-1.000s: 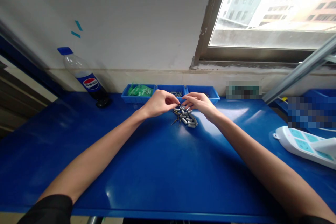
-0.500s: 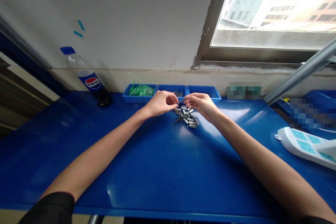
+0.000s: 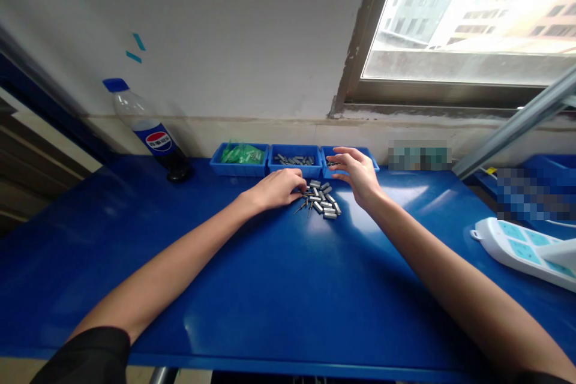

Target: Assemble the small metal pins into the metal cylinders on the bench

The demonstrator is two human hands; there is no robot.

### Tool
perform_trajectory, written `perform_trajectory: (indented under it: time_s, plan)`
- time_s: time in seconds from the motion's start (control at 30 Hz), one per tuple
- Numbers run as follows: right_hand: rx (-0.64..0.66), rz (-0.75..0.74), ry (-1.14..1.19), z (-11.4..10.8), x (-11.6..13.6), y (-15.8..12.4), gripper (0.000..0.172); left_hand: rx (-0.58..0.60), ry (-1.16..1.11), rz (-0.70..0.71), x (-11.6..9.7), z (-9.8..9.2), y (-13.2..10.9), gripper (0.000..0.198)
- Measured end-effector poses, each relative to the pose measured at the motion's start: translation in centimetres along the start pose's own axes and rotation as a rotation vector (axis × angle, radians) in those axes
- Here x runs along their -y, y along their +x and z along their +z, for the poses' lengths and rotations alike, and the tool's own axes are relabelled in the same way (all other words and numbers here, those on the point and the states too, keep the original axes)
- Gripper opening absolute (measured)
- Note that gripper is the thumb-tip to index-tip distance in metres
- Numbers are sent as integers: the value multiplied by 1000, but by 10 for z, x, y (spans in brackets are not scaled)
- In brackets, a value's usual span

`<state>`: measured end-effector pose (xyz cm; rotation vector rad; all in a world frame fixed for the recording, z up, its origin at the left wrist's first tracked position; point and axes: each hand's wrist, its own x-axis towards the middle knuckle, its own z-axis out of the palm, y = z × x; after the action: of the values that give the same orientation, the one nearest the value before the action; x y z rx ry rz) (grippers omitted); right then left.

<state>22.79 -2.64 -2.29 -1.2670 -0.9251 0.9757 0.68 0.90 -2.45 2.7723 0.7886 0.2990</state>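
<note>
My left hand [image 3: 282, 187] is at the left edge of a small pile of silver metal cylinders [image 3: 329, 205] on the blue table. Its thumb and fingertips are pinched together beside several thin, brass-coloured pins [image 3: 302, 207]; what lies between them is too small to make out. My right hand [image 3: 357, 177] hovers with fingers spread in front of the right blue bin [image 3: 371, 162], covering part of it. Small metal pieces show inside that bin, past the fingertips. Behind the pile, the middle blue bin [image 3: 294, 170] holds more grey metal pieces [image 3: 302, 160].
The left blue bin [image 3: 225, 169] holds a green plastic bag [image 3: 243, 154]. A cola bottle [image 3: 155, 132] stands at the back left by the wall. On the right lies a white power strip [image 3: 522, 246]. A slanted metal bar [image 3: 504, 126] crosses the right rear.
My hands have moved apart. The right one has let go of a thin pin and shifted right to the right bin; the left has lowered to the pile's edge.
</note>
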Motion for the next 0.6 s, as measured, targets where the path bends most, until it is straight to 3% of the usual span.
perform_trajectory:
  time_s: [0.33,0.5,0.6]
  plan:
    - [49,24,-5,1,5,-4,24,22,111,10,-4,-2,0,11]
    - [76,30,-22,2,4,-4,20,-103,-49,-12,1,-5,1,9]
    - [147,49,-80,3,4,-4,15,-241,-256,-49,0,-9,1,9]
